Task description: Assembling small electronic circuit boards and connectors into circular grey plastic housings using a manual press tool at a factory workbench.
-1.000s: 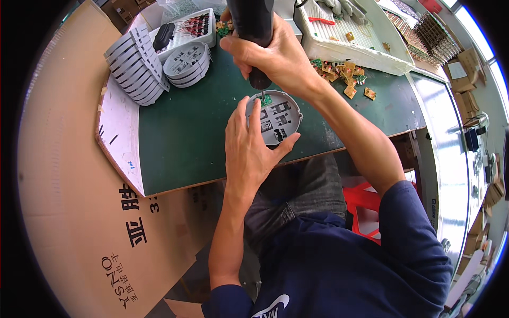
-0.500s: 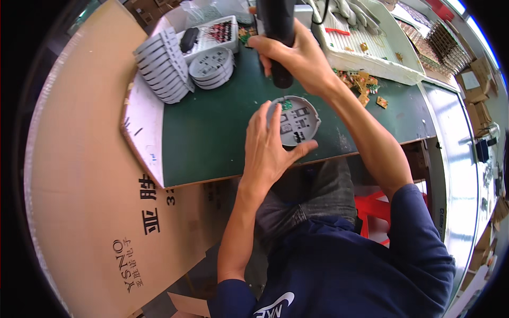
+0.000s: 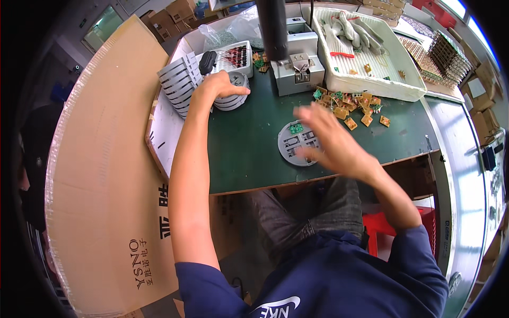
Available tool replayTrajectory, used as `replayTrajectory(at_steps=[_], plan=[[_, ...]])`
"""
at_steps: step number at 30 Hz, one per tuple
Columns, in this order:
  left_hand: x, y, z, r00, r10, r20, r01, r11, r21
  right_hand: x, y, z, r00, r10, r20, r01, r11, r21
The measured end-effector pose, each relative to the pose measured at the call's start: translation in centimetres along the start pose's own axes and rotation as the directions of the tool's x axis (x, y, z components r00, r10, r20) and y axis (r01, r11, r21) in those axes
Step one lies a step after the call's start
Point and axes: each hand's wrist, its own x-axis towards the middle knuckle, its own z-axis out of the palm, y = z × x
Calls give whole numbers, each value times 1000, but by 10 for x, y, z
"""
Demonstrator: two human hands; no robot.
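My left hand (image 3: 216, 86) reaches to the stack of round grey plastic housings (image 3: 231, 102) at the back left. Its thumb stretches across the top one, apart from the fingers; the fingertips are partly hidden. Nearer to me, a round grey housing (image 3: 289, 150) lies on the green table, with cut-outs and a small green circuit board (image 3: 296, 128) near its far rim. My right hand (image 3: 334, 140), smeared by motion, is over the right side of this housing with fingers apart and nothing seen in them. A black electric screwdriver (image 3: 273, 32) hangs beyond it.
A grey metal box-shaped device (image 3: 299, 74) stands below the screwdriver. Small circuit boards (image 3: 366, 106) lie heaped before a white tray (image 3: 371, 87) holding gloves. Curved grey parts (image 3: 177, 87) stand stacked at the left, near a white box (image 3: 245, 53) of red-and-black wired parts.
My right hand has let go of the screwdriver, which now hangs free, and has come down to the near housing. My left hand has left that housing for the stack at the back left.
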Motion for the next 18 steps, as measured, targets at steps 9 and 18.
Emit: replayTrajectory(at_steps=[9, 18], plan=[[-86, 17, 45, 785, 194, -588, -347, 925, -158, -75, -5, 2, 979, -161, 122, 184, 958, -221], [-159, 58, 98, 781, 143, -608, -574, 547, -609, -194, 117, -140, 358, 547, -757, -583, 764, 276]])
